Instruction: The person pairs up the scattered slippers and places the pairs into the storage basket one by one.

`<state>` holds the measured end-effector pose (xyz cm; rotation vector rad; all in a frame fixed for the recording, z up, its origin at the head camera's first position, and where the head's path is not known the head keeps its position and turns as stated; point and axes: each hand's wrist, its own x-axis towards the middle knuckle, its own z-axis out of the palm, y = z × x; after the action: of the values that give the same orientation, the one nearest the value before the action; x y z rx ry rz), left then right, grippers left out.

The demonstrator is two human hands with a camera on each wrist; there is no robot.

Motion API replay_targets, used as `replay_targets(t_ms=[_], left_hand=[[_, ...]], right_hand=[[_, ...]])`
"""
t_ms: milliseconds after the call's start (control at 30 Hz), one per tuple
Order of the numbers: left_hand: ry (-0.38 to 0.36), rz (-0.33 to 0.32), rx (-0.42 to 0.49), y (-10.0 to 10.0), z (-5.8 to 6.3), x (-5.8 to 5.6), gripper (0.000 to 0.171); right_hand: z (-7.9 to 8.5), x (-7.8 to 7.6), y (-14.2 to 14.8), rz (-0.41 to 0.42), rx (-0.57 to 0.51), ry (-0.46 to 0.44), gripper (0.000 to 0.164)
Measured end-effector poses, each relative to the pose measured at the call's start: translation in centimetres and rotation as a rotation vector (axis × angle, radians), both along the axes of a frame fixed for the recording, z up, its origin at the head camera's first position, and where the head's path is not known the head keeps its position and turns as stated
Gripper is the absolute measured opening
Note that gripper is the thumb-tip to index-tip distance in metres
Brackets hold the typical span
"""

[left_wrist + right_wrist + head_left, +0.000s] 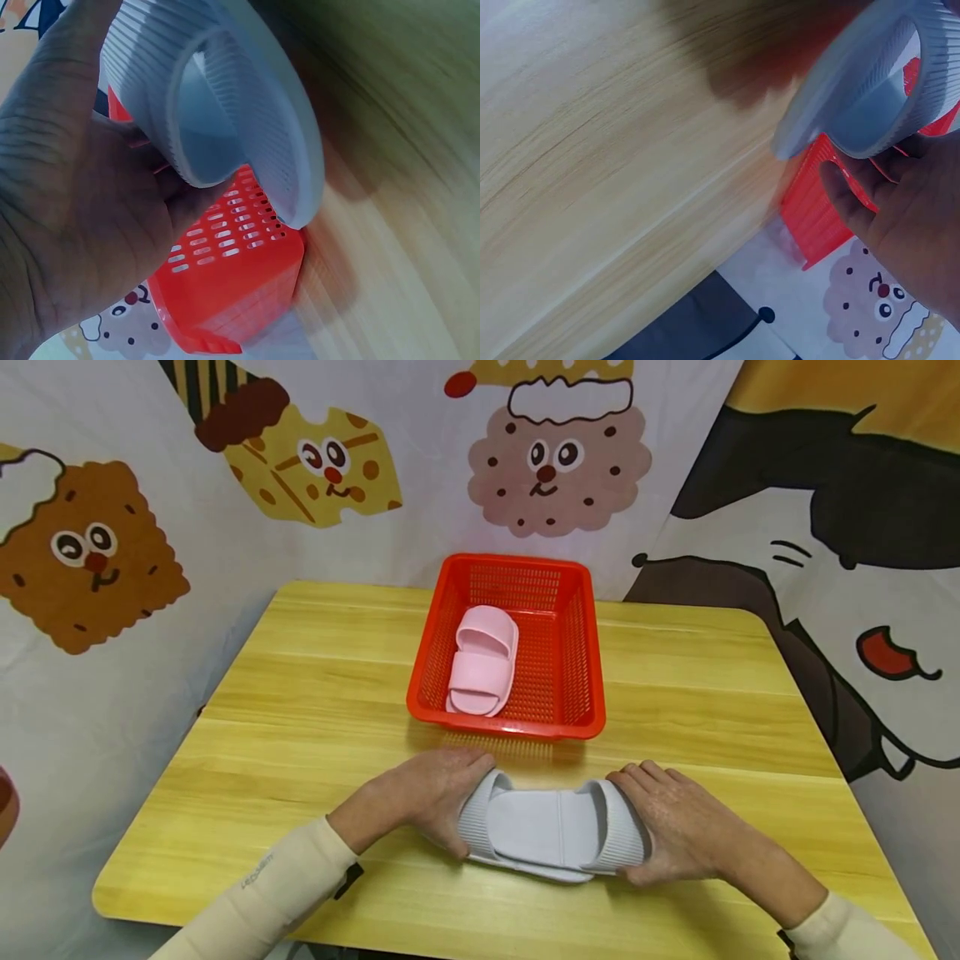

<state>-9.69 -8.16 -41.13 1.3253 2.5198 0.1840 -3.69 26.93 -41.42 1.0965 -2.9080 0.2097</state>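
Observation:
A pair of light grey slide slippers (536, 827), placed one against the other with their straps at opposite ends, is held between both hands in front of the basket. My left hand (444, 795) grips the ribbed strap end on the left, thumb toward me. At the other end, my right hand (675, 822) grips the right strap. Both wrist views show shadow on the wood beside the grey slippers (289, 112), which look slightly raised. Pink slippers (483, 668) lie in the left half of a red plastic basket (510, 727), beyond the hands.
The basket has perforated walls and stands on a yellow wood-grain table (300, 727), near its back edge. Behind the table hangs a white cloth (420, 547) printed with cartoon biscuits and a large cartoon face.

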Motion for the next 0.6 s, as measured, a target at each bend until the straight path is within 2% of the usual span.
replay_targets(t_ms=[200,600], left_hand=[[-0.017,0.021,0.007,0.1,0.05,0.01,0.093],[0.007,0.031,0.071,0.25,-0.06,-0.01,0.095]], right_hand=[[0.03,0.03,-0.35,0.003,-0.005,0.01,0.107],[-0.06,-0.34,-1.06,0.001,-0.026,0.055,0.108]])
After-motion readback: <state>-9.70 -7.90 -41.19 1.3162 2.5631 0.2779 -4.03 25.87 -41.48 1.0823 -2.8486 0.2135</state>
